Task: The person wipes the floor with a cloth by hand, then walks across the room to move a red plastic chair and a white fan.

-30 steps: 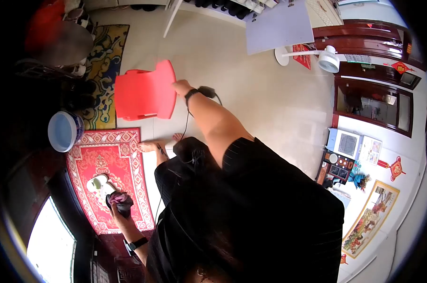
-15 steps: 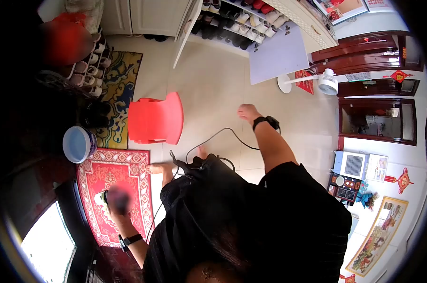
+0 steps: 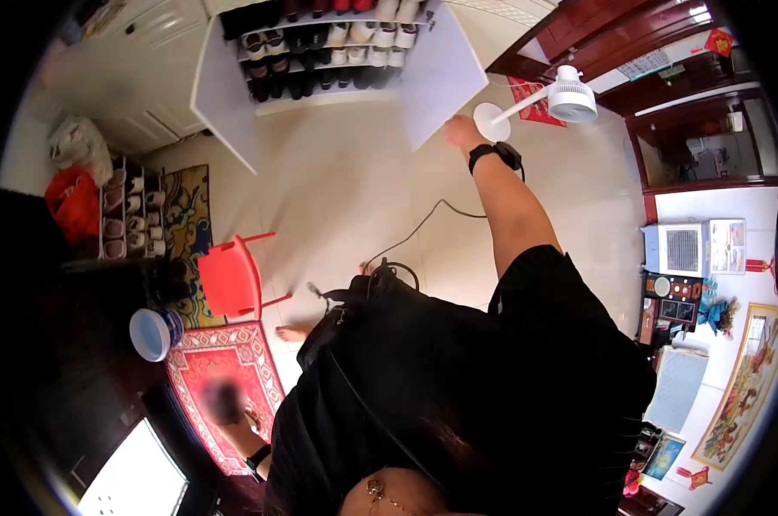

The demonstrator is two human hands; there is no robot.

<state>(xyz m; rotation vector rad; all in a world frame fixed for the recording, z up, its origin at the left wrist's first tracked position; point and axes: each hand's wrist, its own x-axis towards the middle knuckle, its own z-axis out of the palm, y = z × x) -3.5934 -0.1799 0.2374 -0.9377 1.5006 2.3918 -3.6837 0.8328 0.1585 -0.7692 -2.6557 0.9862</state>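
Observation:
My left hand (image 3: 227,428), at the lower left over the red rug, is closed around a dark item (image 3: 224,401) with some pink on it, blurred by motion. My right hand (image 3: 464,132) reaches up beside the outer edge of the right cabinet door (image 3: 440,73). Its fingers are small and smeared, so whether they touch the door is unclear. Between the two swung-out doors, the cabinet (image 3: 324,53) shows shelves with several pairs of shoes.
A red chair (image 3: 230,279) stands left of centre. Near it are a bucket (image 3: 152,334), a patterned red rug (image 3: 260,361) and a shoe rack (image 3: 132,211). A white fan (image 3: 569,96) is right of my right hand. A black cable (image 3: 419,225) crosses the floor.
The view has swung toward the cabinet. My right hand has left the chair and moved to the cabinet door. My left hand still holds the dark item.

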